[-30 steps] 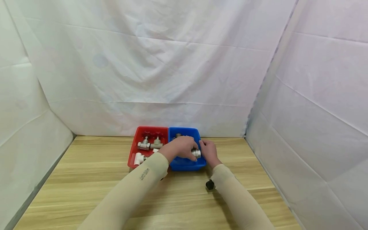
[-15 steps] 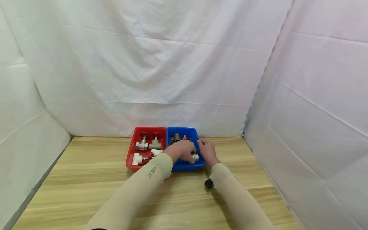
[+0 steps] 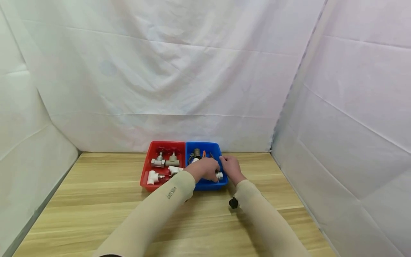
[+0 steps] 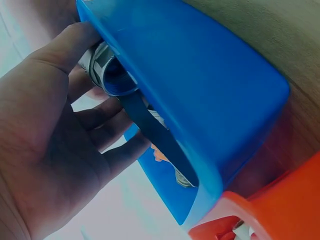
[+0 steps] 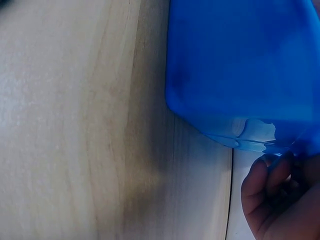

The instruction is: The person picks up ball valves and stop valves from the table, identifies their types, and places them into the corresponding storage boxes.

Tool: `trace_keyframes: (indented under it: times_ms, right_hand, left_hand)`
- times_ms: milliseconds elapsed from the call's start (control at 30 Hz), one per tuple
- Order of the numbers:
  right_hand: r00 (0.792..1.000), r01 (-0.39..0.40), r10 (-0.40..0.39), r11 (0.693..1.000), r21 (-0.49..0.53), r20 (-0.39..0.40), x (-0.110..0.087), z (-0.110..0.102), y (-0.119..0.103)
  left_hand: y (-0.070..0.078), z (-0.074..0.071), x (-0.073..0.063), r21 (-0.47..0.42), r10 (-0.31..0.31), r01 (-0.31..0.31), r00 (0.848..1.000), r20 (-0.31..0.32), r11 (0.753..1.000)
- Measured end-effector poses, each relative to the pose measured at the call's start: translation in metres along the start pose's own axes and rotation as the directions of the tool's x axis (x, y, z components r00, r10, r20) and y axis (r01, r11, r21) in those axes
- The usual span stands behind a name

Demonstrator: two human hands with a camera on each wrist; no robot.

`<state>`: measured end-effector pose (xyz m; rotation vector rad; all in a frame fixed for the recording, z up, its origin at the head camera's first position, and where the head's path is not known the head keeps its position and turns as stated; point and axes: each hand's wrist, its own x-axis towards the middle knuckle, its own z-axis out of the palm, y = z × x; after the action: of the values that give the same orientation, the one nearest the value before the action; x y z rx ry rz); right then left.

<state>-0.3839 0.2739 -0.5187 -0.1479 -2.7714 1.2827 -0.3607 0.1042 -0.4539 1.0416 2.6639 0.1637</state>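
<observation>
My left hand (image 3: 207,170) reaches into the blue bin (image 3: 207,187) and holds a silver metal valve (image 3: 219,175). In the left wrist view the valve's hexagonal end (image 4: 103,65) sits by the thumb, just inside the bin's wall. A dark flat strip, perhaps its lever, runs below it; the rest is hidden by the hand and bin. My right hand (image 3: 232,168) pinches the bin's right rim, its fingers curled in the right wrist view. Behind the left hand lie a brass-coloured fitting (image 3: 197,152) and an orange part (image 3: 204,154), both in the blue bin.
A red bin (image 3: 167,143) adjoins the blue one on the left. It holds a silver valve (image 3: 158,162), a beige valve (image 3: 172,162) and a white tee-shaped valve (image 3: 152,177). White cloth (image 3: 192,89) hangs behind. Below the right sleeve is a small black object (image 3: 233,203).
The left hand has sunk slightly lower in the blue bin with the valve, uncovering the orange part behind it. The right hand stays on the rim.
</observation>
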Motion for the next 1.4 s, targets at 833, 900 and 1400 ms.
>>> trace_keyframes:
  times_ms: [833,900,1400]
  right_hand:
    - [1.0,-0.015,0.015,0.998,-0.06,-0.002,0.001,0.0,0.002]
    - [1.0,-0.014,0.014,0.998,-0.059,-0.002,0.001,0.001,0.003]
    - [0.999,-0.023,0.022,1.0,-0.021,-0.025,0.0,0.003,-0.002]
  left_hand:
    - [-0.006,-0.003,-0.004,-0.093,0.038,-0.03,0.995,0.087,0.995]
    - [-0.007,-0.002,-0.004,-0.109,0.047,-0.037,0.995,0.091,0.993]
    - [0.001,0.0,-0.009,-0.054,0.047,-0.041,0.994,0.101,0.998]
